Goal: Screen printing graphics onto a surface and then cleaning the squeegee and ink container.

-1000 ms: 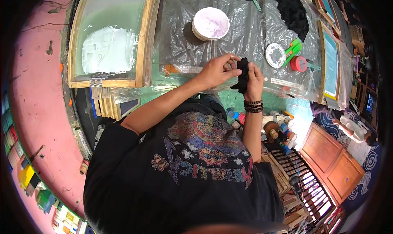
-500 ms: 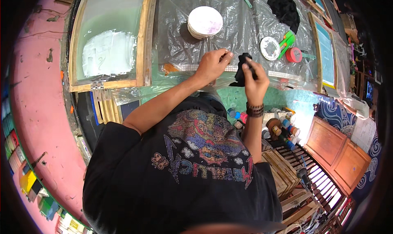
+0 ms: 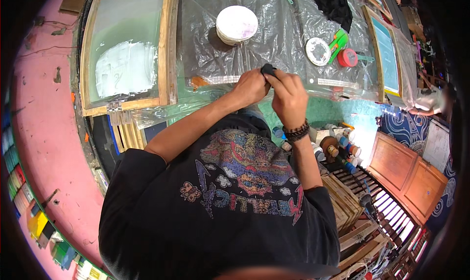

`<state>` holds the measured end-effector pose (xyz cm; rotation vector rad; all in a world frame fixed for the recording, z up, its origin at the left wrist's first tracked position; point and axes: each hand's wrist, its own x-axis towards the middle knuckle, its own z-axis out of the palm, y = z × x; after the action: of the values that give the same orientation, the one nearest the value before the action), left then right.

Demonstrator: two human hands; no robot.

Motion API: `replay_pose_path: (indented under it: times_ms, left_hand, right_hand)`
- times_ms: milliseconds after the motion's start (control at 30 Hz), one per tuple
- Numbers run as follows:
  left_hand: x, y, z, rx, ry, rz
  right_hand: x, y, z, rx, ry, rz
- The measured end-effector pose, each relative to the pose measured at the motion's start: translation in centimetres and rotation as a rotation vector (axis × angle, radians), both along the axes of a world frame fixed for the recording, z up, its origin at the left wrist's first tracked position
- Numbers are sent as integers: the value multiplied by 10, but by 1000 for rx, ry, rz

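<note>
A small black cloth (image 3: 268,69) is bunched between my two hands, just above the near edge of the plastic-covered table. My right hand (image 3: 290,100) grips it, fingers bent down over it. Against the cloth rests my left hand (image 3: 251,86), its fingers curled; the cloth and the right fingers hide its fingertips, so what they may hold does not show. Beyond my hands stands a white tub (image 3: 237,24) with pale smears on its top.
A wood-framed screen (image 3: 169,50) with white ink lies at left. To the right are a round white lid (image 3: 318,52), a green tool (image 3: 338,44), a red round container (image 3: 347,58) and a blue screen (image 3: 385,55). Black fabric (image 3: 334,6) lies at the back.
My right hand has moved left with the black cloth and brought it against my left hand. Before, the cloth hung apart from the left hand. The view has shifted slightly.
</note>
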<state>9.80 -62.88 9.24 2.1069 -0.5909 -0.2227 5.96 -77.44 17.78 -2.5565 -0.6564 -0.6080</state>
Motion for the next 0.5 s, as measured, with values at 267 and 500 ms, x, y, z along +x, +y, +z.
replay_pose_path:
  times_ms: [267,500]
  left_hand:
    - [-3,6,61,-361,353,-88]
    - [1,19,28,-226,136,40]
  right_hand:
    - [7,-50,-43,208,199,-236]
    - [-15,11,0,429,341,-61]
